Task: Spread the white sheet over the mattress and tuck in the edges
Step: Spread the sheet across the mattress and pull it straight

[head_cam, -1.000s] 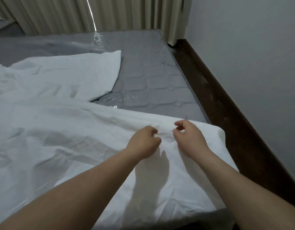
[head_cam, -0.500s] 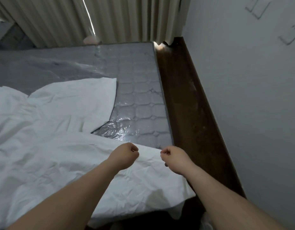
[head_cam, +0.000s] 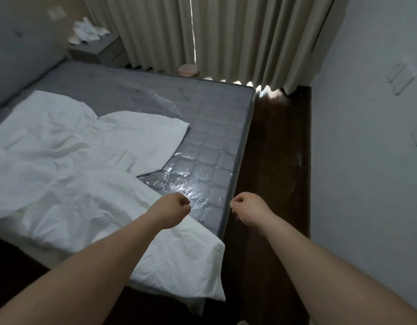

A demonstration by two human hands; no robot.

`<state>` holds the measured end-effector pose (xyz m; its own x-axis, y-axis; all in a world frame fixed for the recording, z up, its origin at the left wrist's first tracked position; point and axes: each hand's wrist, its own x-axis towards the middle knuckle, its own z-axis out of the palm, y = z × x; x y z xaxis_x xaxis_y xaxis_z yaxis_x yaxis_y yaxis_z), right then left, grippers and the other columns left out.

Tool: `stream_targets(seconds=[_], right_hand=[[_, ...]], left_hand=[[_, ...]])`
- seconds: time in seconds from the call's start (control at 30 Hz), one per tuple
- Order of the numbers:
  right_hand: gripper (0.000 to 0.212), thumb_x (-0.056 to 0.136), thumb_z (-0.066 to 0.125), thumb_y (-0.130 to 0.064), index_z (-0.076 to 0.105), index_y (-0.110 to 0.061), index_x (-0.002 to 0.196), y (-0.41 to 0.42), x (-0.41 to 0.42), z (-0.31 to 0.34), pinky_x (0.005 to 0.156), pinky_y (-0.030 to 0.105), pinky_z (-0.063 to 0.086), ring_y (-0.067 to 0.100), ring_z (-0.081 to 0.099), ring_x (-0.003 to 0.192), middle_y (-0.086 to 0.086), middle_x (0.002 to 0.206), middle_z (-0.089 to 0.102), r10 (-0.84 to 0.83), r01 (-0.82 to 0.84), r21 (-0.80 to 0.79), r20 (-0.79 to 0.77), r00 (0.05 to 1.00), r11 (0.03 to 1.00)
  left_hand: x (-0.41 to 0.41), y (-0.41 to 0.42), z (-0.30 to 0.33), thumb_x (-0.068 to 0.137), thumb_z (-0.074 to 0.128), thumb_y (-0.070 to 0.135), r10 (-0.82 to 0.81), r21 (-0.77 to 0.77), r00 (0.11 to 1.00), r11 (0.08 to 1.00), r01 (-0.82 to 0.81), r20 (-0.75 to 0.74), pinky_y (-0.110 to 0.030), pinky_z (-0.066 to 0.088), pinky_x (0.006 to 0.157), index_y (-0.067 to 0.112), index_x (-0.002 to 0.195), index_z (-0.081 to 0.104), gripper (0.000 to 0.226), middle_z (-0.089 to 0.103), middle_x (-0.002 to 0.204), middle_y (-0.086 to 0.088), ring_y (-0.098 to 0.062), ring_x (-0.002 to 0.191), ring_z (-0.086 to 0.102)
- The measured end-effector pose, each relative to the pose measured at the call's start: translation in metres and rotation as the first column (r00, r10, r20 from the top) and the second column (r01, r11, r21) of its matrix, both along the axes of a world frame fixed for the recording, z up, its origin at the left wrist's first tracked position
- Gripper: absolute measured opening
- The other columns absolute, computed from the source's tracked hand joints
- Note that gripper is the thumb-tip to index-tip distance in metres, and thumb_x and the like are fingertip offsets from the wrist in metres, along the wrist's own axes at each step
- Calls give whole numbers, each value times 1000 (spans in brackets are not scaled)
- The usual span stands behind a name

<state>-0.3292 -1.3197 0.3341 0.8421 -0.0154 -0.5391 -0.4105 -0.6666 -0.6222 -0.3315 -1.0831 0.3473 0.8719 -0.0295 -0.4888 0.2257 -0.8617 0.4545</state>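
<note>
I am holding my 2 hands out in front of me, my left hand (head_cam: pixel 173 208) and my right hand (head_cam: pixel 248 208) both curled into fists and grasping nothing. The white sheet (head_cam: pixel 69 174) is lying rumpled over the near part of the mattress (head_cam: pixel 214 127), 1 corner drooping off the near edge below my left arm.

The white sheet (head_cam: pixel 69 174) is matt, creased cloth. Beside it, the grey quilted mattress (head_cam: pixel 217 127) wears glossy, crinkled clear plastic. Right of the mattress, the dark wood floor (head_cam: pixel 278 165) shines faintly; beyond it hang matt, pleated cloth curtains (head_cam: pixel 249 36).
</note>
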Motion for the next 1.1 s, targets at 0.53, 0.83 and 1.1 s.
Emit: stream_targets(seconds=[0.53, 0.83, 1.1], right_hand=[[22, 99, 58, -36, 67, -24, 114, 42, 208, 4, 84, 37, 61, 15, 71, 88, -6, 96, 71, 534, -535, -126, -42, 844, 836], [11, 99, 58, -28, 65, -24, 92, 61, 393, 1, 91, 43, 59, 22, 70, 95, 3, 98, 73, 547, -556, -196, -101, 831, 808], [25, 85, 54, -15, 71, -1, 98, 111, 502, -50, 67, 45, 51, 20, 53, 72, 14, 85, 68, 645, -650, -187, -97, 758, 736]], left_hand=[[150, 34, -61, 84, 54, 25, 422, -125, 901, 893, -432, -96, -32, 42, 64, 21, 75, 65, 15, 70, 80, -16, -18, 65, 54], [282, 34, -41, 92, 53, 27, 449, -103, 891, 885, -454, -69, -35, 53, 86, 30, 91, 66, 13, 72, 96, -1, -21, 90, 65], [345, 58, -51, 93, 53, 25, 623, -67, 774, 773, -631, -110, -32, 45, 74, 27, 86, 57, 8, 66, 88, -4, -19, 77, 51]])
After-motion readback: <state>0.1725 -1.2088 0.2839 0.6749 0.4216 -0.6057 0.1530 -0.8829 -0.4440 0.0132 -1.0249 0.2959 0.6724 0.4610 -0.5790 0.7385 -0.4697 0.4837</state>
